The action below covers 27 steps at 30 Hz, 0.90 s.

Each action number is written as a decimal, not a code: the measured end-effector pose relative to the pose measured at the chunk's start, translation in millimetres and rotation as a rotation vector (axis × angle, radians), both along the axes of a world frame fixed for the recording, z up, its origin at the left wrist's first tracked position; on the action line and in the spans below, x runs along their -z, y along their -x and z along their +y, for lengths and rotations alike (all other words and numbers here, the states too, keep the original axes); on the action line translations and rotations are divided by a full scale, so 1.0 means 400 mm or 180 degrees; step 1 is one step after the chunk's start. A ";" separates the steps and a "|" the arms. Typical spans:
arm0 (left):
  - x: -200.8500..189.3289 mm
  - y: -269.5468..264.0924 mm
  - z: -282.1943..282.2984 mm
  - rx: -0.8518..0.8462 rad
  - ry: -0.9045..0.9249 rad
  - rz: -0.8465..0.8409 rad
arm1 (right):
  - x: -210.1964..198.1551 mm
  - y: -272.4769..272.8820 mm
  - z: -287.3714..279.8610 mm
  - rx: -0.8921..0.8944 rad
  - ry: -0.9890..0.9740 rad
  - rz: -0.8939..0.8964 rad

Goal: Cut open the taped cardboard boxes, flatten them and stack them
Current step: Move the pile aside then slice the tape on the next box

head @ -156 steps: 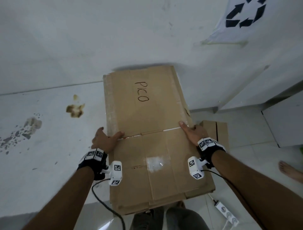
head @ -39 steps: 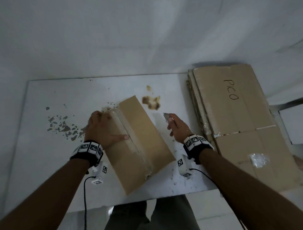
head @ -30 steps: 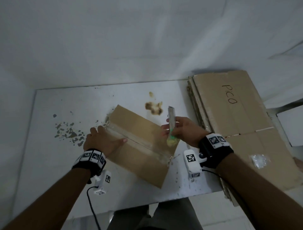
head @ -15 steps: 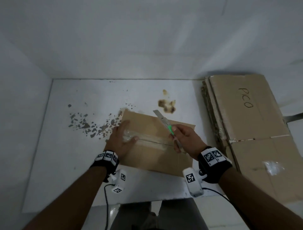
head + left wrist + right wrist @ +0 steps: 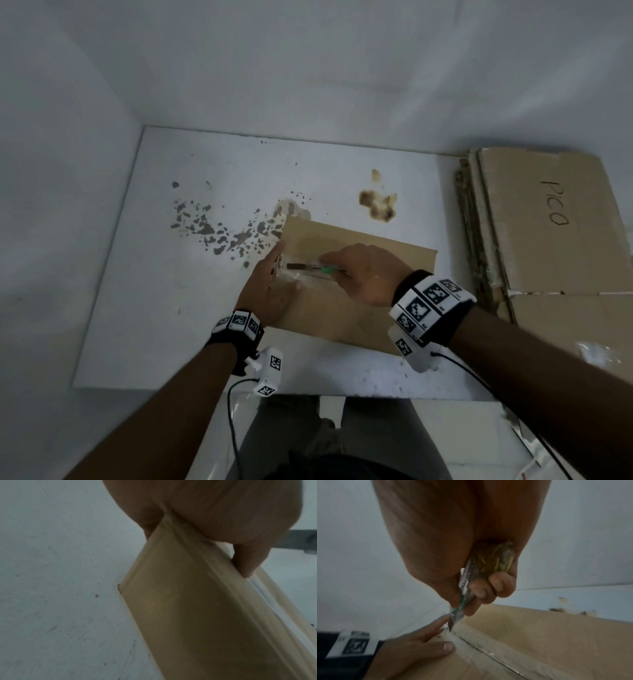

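Note:
A closed brown cardboard box (image 5: 359, 301) lies on the white table (image 5: 164, 308), with a clear tape strip (image 5: 488, 651) along its top seam. My left hand (image 5: 270, 291) presses on the box's left end, fingers straight along the edge and thumb (image 5: 248, 561) lying by the tape. My right hand (image 5: 342, 270) grips a green-and-clear utility knife (image 5: 315, 269) over the box, pointing left. The blade tip (image 5: 450, 627) touches the tape at the left end, close to my left index finger (image 5: 435, 626). A stack of flattened cardboard (image 5: 548, 233) marked "PICO" lies to the right.
The table sits in a corner, with white walls (image 5: 68, 171) on the left and behind. Brown stains (image 5: 376, 205) and dark specks (image 5: 212, 229) mark the tabletop beyond the box. Wrist camera cables hang off the front edge above my legs (image 5: 325, 438).
The right hand swung the knife from pointing up and away down onto the tape at the box's left end. The left hand slid left to the box's end.

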State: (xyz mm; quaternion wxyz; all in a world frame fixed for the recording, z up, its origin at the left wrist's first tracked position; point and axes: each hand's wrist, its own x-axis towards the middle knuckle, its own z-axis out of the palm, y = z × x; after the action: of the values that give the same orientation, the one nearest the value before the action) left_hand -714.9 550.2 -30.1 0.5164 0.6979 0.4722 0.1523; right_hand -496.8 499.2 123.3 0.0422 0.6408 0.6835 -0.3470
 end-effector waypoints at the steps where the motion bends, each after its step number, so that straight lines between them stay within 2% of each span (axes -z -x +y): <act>1: 0.000 0.000 0.000 -0.0018 0.0007 -0.0019 | 0.004 0.009 0.002 -0.0121 0.0009 -0.0149; 5: 0.006 0.000 0.005 -0.0013 0.0054 -0.0130 | 0.017 0.035 0.002 -0.0396 -0.0122 -0.0715; 9: 0.014 -0.005 0.002 -0.0182 -0.0041 0.0265 | 0.013 0.079 -0.006 -0.0472 -0.0198 -0.1012; 11: 0.019 -0.003 0.003 -0.0122 0.0009 0.0210 | 0.014 0.094 -0.009 -0.0503 -0.0161 -0.1144; 13: 0.026 0.001 0.007 -0.0042 0.0167 0.0001 | 0.015 0.096 -0.010 -0.0477 -0.0100 -0.1196; 16: 0.024 0.005 0.007 0.0067 -0.0077 0.0215 | 0.007 0.090 -0.011 -0.0430 -0.0031 -0.1220; 20: 0.019 0.002 0.002 0.0110 -0.0245 0.0249 | -0.009 0.049 -0.022 -0.0338 0.0118 -0.1348; 24: 0.009 0.001 -0.006 0.0127 -0.0295 0.0341 | 0.012 0.017 -0.081 -0.0447 0.0440 -0.1445; 27: 0.009 0.003 -0.007 0.0124 -0.0352 0.0478 | 0.027 -0.012 -0.113 -0.0099 0.0295 -0.1218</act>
State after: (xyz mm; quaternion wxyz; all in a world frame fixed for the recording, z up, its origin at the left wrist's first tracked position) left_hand -716.2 547.3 -33.7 0.4431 0.7439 0.4869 0.1154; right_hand -491.9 454.0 112.3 0.2061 0.6818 0.6562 -0.2492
